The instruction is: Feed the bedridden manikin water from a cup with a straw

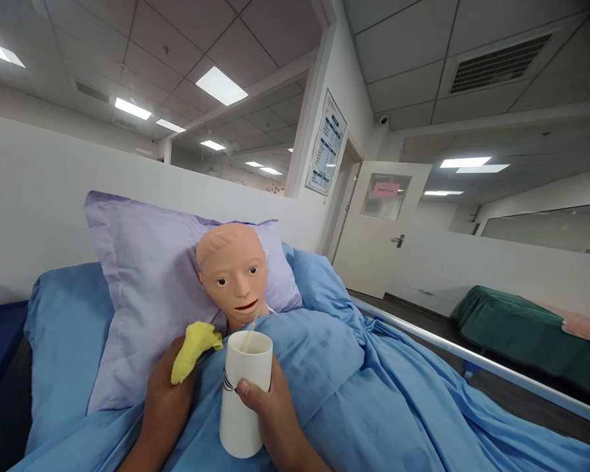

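A training manikin [233, 272] lies in a bed, its head on a lilac pillow [147, 275], its body under a blue blanket [373, 387]. My right hand [270, 410] is wrapped round a white cup [243, 393] held upright just below the manikin's chin. A thin straw [250, 328] runs from the cup up to the manikin's mouth. My left hand [164, 393] is closed on a yellow cloth [194, 347], which it holds beside the manikin's neck, against the pillow.
A metal bed rail [472, 357] runs along the right side of the bed. Beyond it stands another bed under a green cover [516, 334]. A white partition wall [39, 210] is behind the pillow, and a white door [378, 229] is at the back.
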The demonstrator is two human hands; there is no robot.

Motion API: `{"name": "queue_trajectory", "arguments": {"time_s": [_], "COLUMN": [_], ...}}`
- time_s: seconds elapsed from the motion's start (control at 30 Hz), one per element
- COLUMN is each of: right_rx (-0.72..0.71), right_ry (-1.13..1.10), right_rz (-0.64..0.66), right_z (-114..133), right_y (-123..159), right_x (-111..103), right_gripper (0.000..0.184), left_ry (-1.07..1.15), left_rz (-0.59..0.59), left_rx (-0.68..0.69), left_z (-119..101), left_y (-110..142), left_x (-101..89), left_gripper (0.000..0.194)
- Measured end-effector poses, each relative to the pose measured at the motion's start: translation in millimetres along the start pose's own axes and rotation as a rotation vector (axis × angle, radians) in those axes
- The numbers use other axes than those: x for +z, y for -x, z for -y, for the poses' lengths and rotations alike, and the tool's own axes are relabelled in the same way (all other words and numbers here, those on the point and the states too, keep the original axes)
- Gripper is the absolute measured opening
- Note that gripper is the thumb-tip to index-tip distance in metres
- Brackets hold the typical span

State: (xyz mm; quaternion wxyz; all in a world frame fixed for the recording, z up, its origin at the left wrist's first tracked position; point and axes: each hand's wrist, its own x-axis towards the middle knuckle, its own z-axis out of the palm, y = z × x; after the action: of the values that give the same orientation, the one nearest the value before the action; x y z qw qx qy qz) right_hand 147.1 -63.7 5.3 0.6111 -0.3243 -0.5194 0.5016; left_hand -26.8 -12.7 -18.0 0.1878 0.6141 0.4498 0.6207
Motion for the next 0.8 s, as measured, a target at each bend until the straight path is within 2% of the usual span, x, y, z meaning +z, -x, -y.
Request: {"name": "queue_trajectory", "arguments": {"time_s": [0.13,0.23,0.27,0.33,0.43,0.57,0.67,0.8], "right_rx": [-0.011,-0.073,-0.095,-0.141,-0.23,-0.296,-0.288,-0.339], "right_ry": [0.022,0.049,0.051,0.052,0.053,-0.05,-0.225,-0.281], "right_rz": [-0.012,-0.022,-0.025,-0.05,-0.166,-0.303,-0.319,-0.316], "right_z": [3.9,5.3,4.9,3.7,3.2,7.5,9.9,8.2], "right_y": [4.1,9.5,11.1,12.8,10.8,3.1,-1.6,-4.6], "right_x": [3.0,3.9,3.6,2.3,-0.8,-5.7,-8.8,-9.1], "right_gripper": [0.056,0.056,0.058,0.061,0.065,0.062,0.056,0.049], "left_ry": [-0.012,-0.066,-0.091,-0.109,-0.091,-0.246,-0.438,-0.51], "left_rz": [0.002,-0.018,-0.032,-0.059,-0.079,-0.026,0.048,0.088], "left_rx": [0.021,0.107,0.179,0.415,0.816,1.197,1.353,1.426], "left_z": [2.9,8.1,7.4,-1.9,-35.3,-80.9,-89.0,-76.6], "left_y": [0.4,1.2,0.6,-3.4,-16.9,-45.4,-65.5,-74.1], "left_x": [0.3,1.1,1.6,3.0,8.3,26.6,42.8,55.3], "left_gripper": [0.039,0.036,0.034,0.029,0.03,0.033,0.029,0.025]}}
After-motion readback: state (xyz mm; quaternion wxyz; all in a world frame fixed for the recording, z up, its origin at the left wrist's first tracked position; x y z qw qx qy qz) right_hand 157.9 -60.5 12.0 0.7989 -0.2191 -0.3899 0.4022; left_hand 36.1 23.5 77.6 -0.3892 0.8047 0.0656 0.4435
